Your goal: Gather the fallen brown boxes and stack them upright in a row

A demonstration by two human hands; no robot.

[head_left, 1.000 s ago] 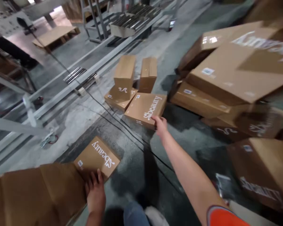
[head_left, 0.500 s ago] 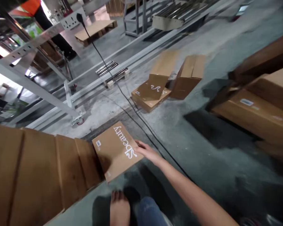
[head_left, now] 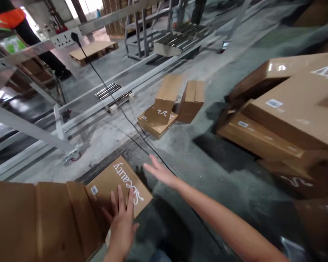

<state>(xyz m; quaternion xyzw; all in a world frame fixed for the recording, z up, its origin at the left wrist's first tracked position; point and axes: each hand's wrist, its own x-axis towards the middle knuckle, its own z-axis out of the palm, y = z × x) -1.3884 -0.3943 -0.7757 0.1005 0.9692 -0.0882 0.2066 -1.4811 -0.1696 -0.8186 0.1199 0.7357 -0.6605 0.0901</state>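
Observation:
A brown cardboard box with white "Sbeauty" lettering and a small barcode label stands at the end of a row of similar boxes at the lower left. My left hand lies against its lettered face, fingers spread. My right hand is off the box, in the air just right of its edge, with fingers stretched and nothing in them.
A stack of boxes rises at the right. Several smaller cartons sit on the floor ahead. A black cable crosses the floor from a socket strip. A metal frame on a caster stands left.
My right hand has let go of the lettered box and moved clear of it. My left hand has come into view onto its face. The view has turned right, showing more stacked boxes.

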